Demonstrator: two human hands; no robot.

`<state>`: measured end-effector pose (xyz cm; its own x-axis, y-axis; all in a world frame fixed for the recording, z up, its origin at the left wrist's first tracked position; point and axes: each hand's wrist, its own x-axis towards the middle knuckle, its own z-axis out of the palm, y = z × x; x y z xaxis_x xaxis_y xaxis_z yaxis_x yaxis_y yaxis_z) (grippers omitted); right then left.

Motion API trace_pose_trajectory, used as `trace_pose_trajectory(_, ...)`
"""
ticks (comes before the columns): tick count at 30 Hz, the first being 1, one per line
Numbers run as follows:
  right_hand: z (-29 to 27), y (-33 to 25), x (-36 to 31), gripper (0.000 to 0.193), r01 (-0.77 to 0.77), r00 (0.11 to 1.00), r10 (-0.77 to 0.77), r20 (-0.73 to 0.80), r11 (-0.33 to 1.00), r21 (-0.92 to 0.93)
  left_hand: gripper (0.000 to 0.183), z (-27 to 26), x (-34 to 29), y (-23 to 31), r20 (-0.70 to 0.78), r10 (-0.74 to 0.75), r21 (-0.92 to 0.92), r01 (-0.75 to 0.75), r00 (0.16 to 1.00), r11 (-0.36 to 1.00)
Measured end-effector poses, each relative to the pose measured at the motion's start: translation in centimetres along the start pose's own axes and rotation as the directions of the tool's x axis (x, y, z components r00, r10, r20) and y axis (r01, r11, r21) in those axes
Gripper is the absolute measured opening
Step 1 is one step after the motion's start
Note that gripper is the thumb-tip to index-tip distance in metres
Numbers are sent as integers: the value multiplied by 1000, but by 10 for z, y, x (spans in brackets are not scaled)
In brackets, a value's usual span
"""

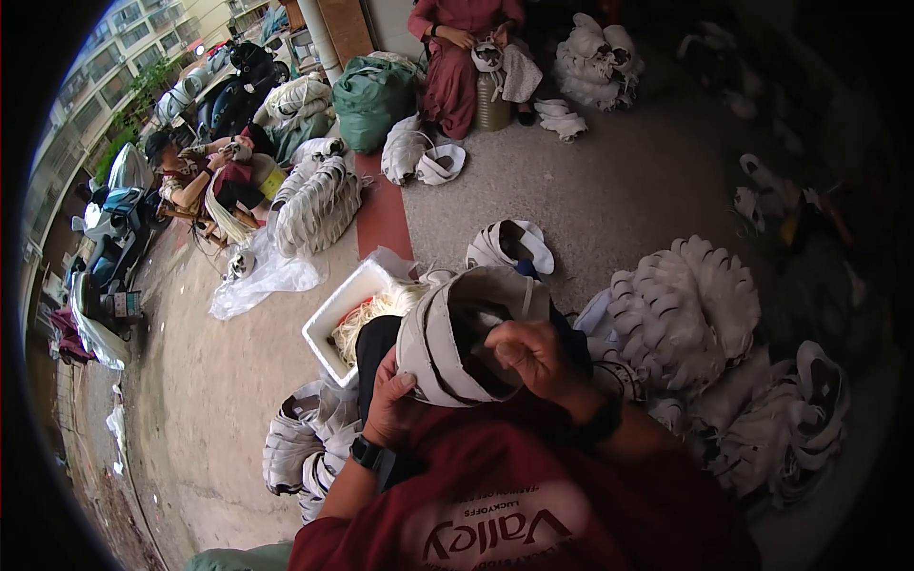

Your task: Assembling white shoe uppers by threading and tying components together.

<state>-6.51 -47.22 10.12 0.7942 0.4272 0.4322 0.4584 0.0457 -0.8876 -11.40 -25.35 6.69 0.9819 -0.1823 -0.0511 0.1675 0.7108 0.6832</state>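
Grey floor (pixel 609 195) behind, off-white curved shoe piece (pixel 430 344) with dark-edged bands, hollow middle, left fingers (pixel 401 383) grasping its side, right fingers (pixel 517 352) curled, grip unclear

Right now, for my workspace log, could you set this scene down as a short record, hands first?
Left hand: the left hand holds the left side of a curved white piece, thumb outside
Right hand: the right hand is at the piece's right side, fingers curled; whether it pinches anything is unclear
Box: white box with cream cords, beyond the left hand
Right side: stacked white pieces
Upper left: green bag
Others: seated person in red at top; another seated person at upper left
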Motion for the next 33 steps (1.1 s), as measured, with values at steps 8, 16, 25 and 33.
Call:
trace_pose_trajectory(8, -53, 38, 13, 22, -220, 915, 140, -378, 959, -177, 62, -23, -12, 17, -149, 193, -165, -217, 970, 962)
trace_pose_trajectory(16, 16, 77, 25, 25, -151, 978, 151, -142, 988, 14, 43, -25, -3, 38, -17, 299, -502, -266, 954, 823)
trace_pose_trajectory(25, 15, 94, 77, 36, 33, 954, -52, -296, 997, -70, 42, -25, -22, 50, -155, 342, -393, -375, 927, 839)
trace_pose_trajectory(33, -16, 136, 95, 17, -101, 945, 91, -313, 995, -19, 38, -49, -66, 85, -224, 445, -74, -470, 867, 879)
